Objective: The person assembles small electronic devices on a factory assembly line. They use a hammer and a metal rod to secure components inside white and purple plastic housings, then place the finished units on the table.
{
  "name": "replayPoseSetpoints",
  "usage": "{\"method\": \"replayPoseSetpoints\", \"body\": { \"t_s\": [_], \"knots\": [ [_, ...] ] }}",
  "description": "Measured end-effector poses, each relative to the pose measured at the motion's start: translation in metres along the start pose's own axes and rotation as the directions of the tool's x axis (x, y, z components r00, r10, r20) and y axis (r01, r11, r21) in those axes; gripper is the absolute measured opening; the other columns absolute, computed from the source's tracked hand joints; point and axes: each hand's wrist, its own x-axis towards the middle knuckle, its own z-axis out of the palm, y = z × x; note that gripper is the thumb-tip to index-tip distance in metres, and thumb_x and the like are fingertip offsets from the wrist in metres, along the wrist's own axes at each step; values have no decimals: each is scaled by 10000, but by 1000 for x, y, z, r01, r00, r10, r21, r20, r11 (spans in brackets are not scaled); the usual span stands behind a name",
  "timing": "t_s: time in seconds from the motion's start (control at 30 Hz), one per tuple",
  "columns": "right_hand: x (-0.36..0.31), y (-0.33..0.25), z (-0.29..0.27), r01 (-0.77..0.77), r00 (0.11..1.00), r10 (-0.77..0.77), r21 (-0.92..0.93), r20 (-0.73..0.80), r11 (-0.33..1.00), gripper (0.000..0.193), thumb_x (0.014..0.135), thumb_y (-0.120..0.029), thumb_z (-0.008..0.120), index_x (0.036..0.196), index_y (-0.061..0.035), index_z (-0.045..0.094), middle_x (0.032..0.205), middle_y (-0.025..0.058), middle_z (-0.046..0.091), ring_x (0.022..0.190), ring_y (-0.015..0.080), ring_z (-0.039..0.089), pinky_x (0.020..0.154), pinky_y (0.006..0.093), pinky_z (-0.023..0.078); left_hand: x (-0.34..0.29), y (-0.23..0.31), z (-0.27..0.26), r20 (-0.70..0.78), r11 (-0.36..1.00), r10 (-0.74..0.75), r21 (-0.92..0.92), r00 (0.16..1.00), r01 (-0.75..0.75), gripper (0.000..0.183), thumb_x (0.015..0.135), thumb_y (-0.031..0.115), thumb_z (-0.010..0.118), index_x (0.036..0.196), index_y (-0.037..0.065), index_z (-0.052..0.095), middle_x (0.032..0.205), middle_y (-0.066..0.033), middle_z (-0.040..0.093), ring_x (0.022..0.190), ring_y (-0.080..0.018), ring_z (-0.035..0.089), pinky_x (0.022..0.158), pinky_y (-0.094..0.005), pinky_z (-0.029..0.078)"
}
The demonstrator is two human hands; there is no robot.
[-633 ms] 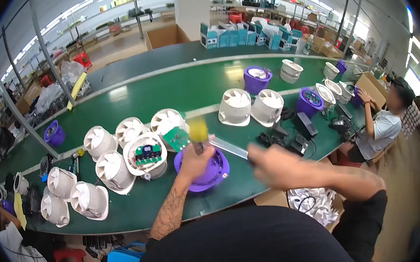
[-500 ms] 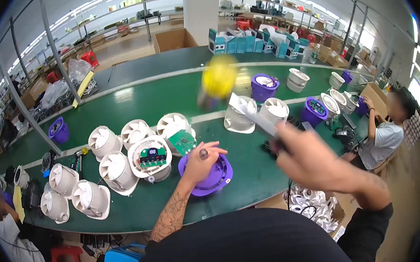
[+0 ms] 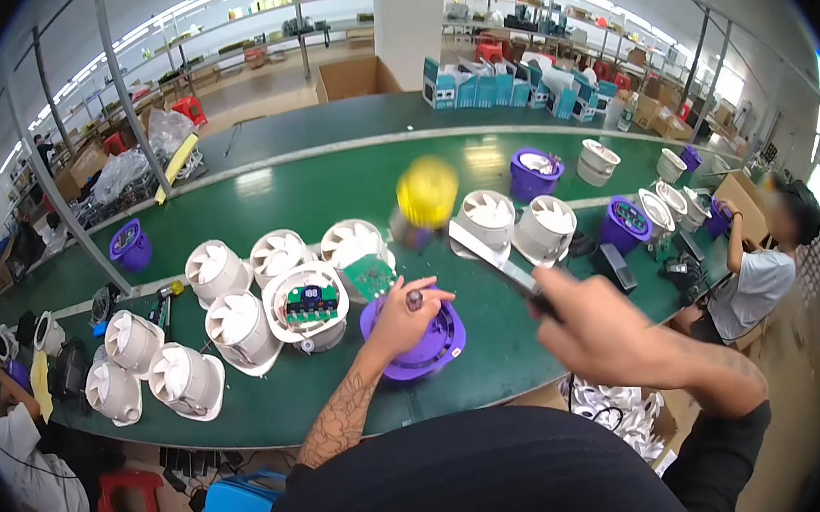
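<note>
My left hand is closed around a short dark rod, its round end pointing up. That hand rests over a purple round housing on the green bench, hiding part of it. My right hand grips a hammer with a metal shaft and dark grip. Its yellow head, smeared by motion, is raised beyond my left hand, apart from the rod. Just left of the housing, a green circuit board leans by a white fan housing. Beside it sits a white unit with a lit display.
Several white fan housings crowd the bench to the left; others stand right of the hammer. Purple housings stand farther back. Co-workers sit at both ends, one at the right. A box of white parts is below the bench edge.
The hammer head has come down and nearer, with my right hand slightly lower. My left hand keeps its hold on the rod over the purple housing. The whole view has shifted slightly.
</note>
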Motion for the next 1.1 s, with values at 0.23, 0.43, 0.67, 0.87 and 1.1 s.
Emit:
{"method": "replayPoseSetpoints", "body": {
  "t_s": [0.23, 0.43, 0.67, 0.87, 1.1],
  "knots": [
    [3, 7, 4, -81, 996, 81, -21, 30, 997, 199, 840, -67, 510, 990, 42, 436, 676, 301, 575, 660, 502, 575, 597, 529, 453, 3, 1, -5, 63, 999, 26, 41, 998, -29, 191, 888, 178, 541, 904, 99, 714, 972, -10, 720, 1190, -242, 554, 1122, -518, 214],
    [0, 44, 36, -33, 991, 31, 12, 132, 999, 204, 815, -57, 518, 976, 33, 432, 677, 302, 571, 707, 508, 572, 653, 548, 457, 16, 0, -1, 78, 996, 65, 50, 995, -69, 212, 886, 165, 527, 897, 109, 732, 946, -31, 720, 1160, -248, 569, 1135, -498, 193],
    [12, 45, 39, -94, 987, 104, -82, 126, 992, 210, 845, -76, 496, 1008, 35, 425, 698, 309, 578, 699, 507, 581, 644, 533, 460, 7, 20, 0, 111, 958, -215, -169, 970, 232, 208, 884, 155, 543, 936, 36, 706, 966, -33, 723, 1154, -185, 560, 1163, -457, 112],
    [2, 7, -4, 67, 987, -64, 17, -147, 998, 183, 826, -56, 514, 974, 24, 443, 645, 273, 559, 661, 481, 580, 595, 524, 448, -1, 7, -3, 57, 967, -176, -179, 983, 184, 208, 876, 113, 541, 1006, 8, 664, 1000, -39, 716, 1120, -142, 564, 1172, -406, 100],
    [2, 6, -9, 104, 990, -102, 24, -100, 994, 181, 821, -30, 515, 954, 31, 408, 700, 287, 585, 644, 477, 582, 564, 506, 458, -5, 10, -11, 81, 993, -114, 31, 990, 112, 254, 894, 172, 499, 970, 64, 715, 974, -29, 716, 1187, -241, 545, 1166, -493, 97]
  ]
}}
